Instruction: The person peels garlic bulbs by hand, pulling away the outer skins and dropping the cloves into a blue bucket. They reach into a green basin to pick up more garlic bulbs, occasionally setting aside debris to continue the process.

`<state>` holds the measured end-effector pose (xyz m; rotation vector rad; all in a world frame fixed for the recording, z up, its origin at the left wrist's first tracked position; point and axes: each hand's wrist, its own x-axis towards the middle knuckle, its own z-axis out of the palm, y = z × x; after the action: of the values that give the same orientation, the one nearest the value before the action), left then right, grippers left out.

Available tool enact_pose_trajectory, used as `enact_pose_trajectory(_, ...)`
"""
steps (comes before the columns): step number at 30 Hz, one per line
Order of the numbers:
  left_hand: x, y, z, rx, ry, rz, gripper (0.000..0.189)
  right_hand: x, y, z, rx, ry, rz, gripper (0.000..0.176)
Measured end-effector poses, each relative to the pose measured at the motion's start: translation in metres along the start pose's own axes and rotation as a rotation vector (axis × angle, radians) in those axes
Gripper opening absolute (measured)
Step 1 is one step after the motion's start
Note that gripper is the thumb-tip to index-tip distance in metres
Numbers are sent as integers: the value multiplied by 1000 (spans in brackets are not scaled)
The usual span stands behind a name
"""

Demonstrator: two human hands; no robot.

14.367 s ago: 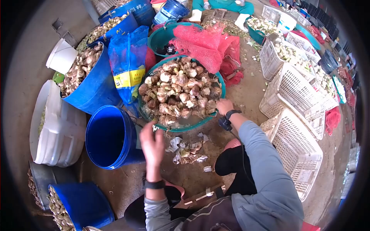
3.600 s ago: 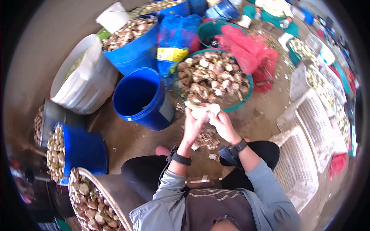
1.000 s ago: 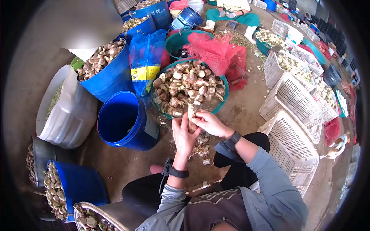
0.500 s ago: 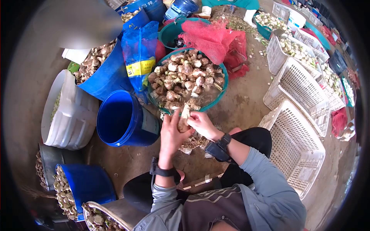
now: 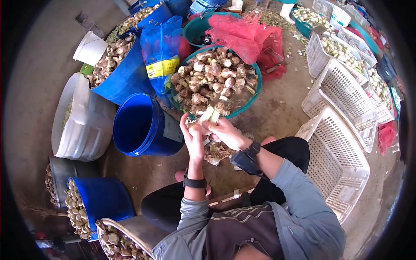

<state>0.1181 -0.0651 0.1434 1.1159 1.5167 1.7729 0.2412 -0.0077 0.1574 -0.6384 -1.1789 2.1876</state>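
Both hands meet at the near rim of a green basin [image 5: 258,82] heaped with brown-skinned bulbs [image 5: 213,69]. Between them is one bulb with a pale, partly peeled stem [image 5: 209,115]. My left hand [image 5: 193,138] wraps the bulb's round end from the left. From the right, my right hand [image 5: 226,133] pinches at the stem, its fingers closed. The fingers cover much of the bulb. Loose peelings [image 5: 216,151] lie on the floor beneath the hands.
An empty blue bucket [image 5: 138,125] stands left of the hands. White crates [image 5: 333,160] line the right. Red netting [image 5: 242,32] and a blue mesh bag [image 5: 160,47] lie beyond. Blue tubs [image 5: 125,78] and a white barrel [image 5: 84,125] stand left. A person's white boot [image 5: 287,12] shows at the top.
The hands have drawn closer together around the bulb, and its stem now looks paler and spread apart. The view has shifted slightly, and a blurred grey shape at the upper left is gone.
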Motion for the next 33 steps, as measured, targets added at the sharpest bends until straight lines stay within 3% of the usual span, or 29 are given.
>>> enact_pose_trajectory(1,6,3,-4,-171,-73,-167,51,1,2,-1,4,0,-1,21)
enact_pose_trajectory(4,24,32,-9,-610,-214,-629,46,7,9,-9,-826,181,-826,25)
enact_pose_trajectory(6,24,42,-8,-624,-192,-742,49,5,1,-8,-944,131,-844,26)
enact_pose_trajectory(8,22,34,-11,-526,-238,-676,56,4,-2,4,-175,27,-450,23)
enact_pose_trajectory(9,15,40,-6,-275,-242,-529,63,11,7,-6,-297,27,-353,22)
enact_pose_trajectory(10,6,36,-8,-245,-251,-435,63,14,18,-15,-301,27,-360,22)
enact_pose_trajectory(12,-2,29,1,405,-168,346,65,5,12,-10,-77,86,-167,20)
enact_pose_trajectory(13,-2,15,-7,425,-201,224,63,3,10,-8,-86,117,-139,20)
enact_pose_trajectory(14,-4,19,-3,134,-153,80,48,0,12,-8,-86,115,-132,20)
enact_pose_trajectory(16,1,29,-6,-138,-94,-103,37,-3,10,-12,-121,4,-67,20)
enact_pose_trajectory(18,10,28,-19,-266,-258,-377,34,-6,5,-9,-94,9,-45,22)
enact_pose_trajectory(23,20,3,-23,-770,-206,-625,40,0,15,-11,77,65,-12,25)
enact_pose_trajectory(24,20,-2,-24,-769,-203,-622,40,2,18,-12,98,77,-22,25)
enact_pose_trajectory(26,18,-11,-18,-365,-214,-611,50,9,32,-20,69,98,27,23)
enact_pose_trajectory(27,7,3,-12,-78,-117,-482,60,18,42,-17,-186,271,-298,23)
enact_pose_trajectory(28,0,18,-10,-53,-189,-488,61,24,50,-20,-441,440,-625,25)
enact_pose_trajectory(29,-7,16,-1,-13,-161,-366,59,11,29,-10,-700,400,-664,22)
enact_pose_trajectory(30,-16,13,8,28,-127,-250,58,-5,9,9,-605,287,-653,20)
enact_pose_trajectory(32,-7,1,14,-95,77,-75,52,-9,12,17,-706,277,-739,22)
enact_pose_trajectory(33,-6,-3,16,-117,125,-56,47,-9,16,13,-572,221,-643,24)
